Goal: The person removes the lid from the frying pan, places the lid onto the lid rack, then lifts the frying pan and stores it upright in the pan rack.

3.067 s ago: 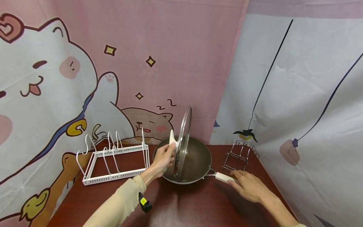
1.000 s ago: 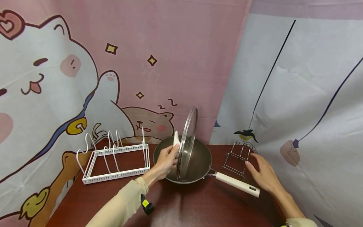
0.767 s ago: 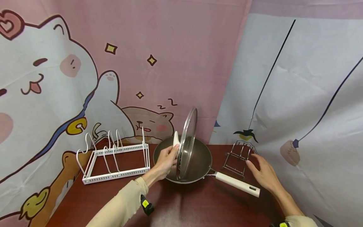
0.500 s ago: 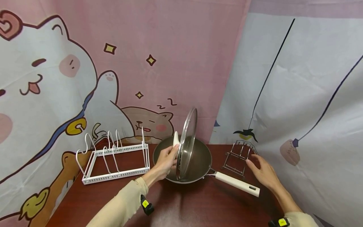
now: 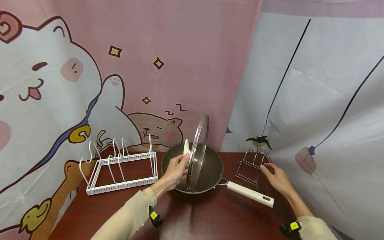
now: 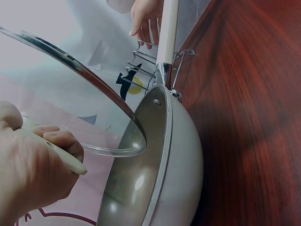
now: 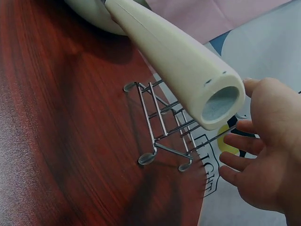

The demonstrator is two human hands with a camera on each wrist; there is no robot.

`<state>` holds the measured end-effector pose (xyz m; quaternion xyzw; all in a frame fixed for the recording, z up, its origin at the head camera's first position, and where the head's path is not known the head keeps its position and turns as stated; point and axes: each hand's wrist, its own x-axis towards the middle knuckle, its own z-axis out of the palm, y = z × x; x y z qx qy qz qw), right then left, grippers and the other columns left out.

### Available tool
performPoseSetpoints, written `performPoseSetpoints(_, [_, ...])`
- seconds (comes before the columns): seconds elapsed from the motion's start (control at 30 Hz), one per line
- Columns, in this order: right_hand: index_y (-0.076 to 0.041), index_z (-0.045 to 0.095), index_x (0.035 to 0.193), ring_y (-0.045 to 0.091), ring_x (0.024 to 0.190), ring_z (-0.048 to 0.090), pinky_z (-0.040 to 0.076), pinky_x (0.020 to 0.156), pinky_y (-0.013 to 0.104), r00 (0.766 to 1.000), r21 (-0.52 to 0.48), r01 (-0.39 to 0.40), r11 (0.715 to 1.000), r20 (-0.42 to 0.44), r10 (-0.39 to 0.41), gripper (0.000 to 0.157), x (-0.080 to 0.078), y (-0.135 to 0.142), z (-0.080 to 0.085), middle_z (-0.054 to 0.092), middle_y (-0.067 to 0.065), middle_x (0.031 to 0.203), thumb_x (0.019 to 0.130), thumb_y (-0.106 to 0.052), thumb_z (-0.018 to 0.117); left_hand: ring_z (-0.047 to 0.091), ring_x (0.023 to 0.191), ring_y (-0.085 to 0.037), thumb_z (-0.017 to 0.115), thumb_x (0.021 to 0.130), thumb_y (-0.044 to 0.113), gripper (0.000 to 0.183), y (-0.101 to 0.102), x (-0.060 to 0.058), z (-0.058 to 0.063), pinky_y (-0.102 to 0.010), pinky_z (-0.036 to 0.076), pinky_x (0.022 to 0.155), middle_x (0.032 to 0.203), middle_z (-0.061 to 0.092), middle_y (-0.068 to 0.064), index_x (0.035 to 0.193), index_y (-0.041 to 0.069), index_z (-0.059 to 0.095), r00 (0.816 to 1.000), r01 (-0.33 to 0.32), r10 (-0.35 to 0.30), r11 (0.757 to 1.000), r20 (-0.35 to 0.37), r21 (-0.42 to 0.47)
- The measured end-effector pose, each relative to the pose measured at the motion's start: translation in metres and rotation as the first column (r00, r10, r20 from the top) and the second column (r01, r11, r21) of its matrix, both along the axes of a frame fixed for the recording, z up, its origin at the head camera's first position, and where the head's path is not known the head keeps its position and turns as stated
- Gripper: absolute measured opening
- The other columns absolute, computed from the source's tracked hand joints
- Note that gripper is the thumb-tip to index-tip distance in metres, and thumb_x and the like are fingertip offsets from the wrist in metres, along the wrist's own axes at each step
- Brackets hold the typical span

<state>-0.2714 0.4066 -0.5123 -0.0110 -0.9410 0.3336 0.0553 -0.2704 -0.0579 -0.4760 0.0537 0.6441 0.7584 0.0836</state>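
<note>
My left hand grips the cream handle of a glass pot lid. The lid stands nearly on edge, its lower part inside the wok; whether it touches the wok cannot be told. In the left wrist view, fingers curl round the lid handle. Off to the right, my right hand is at the right side of a small metal wire rack, with loosely bent fingers. The right wrist view has its fingertips close to the rack's wires; the wok handle partly covers this, so contact is unclear.
A white rack with wire dividers stands left of the wok. The wok's long cream handle points right toward the front, between the wok and my right forearm. Printed cloth hangs behind and right of the dark red table.
My right hand has left the wok handle and moved right and back to the small wire rack, lately shifting slightly closer. My left hand tilted the lid a little rightward earlier, then stayed still.
</note>
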Motion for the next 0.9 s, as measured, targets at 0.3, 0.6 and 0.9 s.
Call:
performPoseSetpoints(0.3, [0.012, 0.053, 0.159, 0.058, 0.148, 0.056, 0.048, 0.120, 0.072, 0.999, -0.105, 0.007, 0.994, 0.032, -0.003, 0.075, -0.007, 0.000, -0.001, 0.057, 0.040, 0.159, 0.121, -0.052, 0.046, 0.038, 0.061, -0.006, 0.057, 0.119, 0.045, 0.037, 0.000, 0.000, 0.000, -0.022, 0.035, 0.052, 0.084, 0.050, 0.001, 0.106, 0.010, 0.063, 1.000, -0.006, 0.006, 1.000, 0.005, -0.001])
performPoseSetpoints(0.6, [0.010, 0.065, 0.148, 0.054, 0.145, 0.058, 0.051, 0.118, 0.069, 0.998, -0.165, 0.032, 0.986, 0.063, -0.021, 0.066, -0.011, -0.003, -0.001, 0.062, 0.037, 0.154, 0.122, -0.047, 0.045, 0.037, 0.061, -0.005, 0.059, 0.118, 0.045, 0.038, 0.002, 0.001, 0.001, -0.021, 0.034, 0.052, 0.085, 0.050, 0.001, 0.105, 0.010, 0.062, 1.000, -0.003, 0.003, 1.000, 0.002, -0.003])
performPoseSetpoints(0.9, [0.002, 0.080, 0.122, 0.035, 0.139, 0.061, 0.050, 0.110, 0.047, 0.996, -0.191, 0.046, 0.981, 0.083, -0.030, 0.066, -0.012, -0.005, -0.004, 0.072, 0.026, 0.146, 0.121, -0.054, 0.045, 0.037, 0.059, -0.004, 0.058, 0.118, 0.044, 0.037, 0.002, 0.002, -0.001, -0.019, 0.035, 0.049, 0.084, 0.050, 0.003, 0.113, 0.007, 0.064, 1.000, 0.004, -0.004, 1.000, -0.004, -0.010])
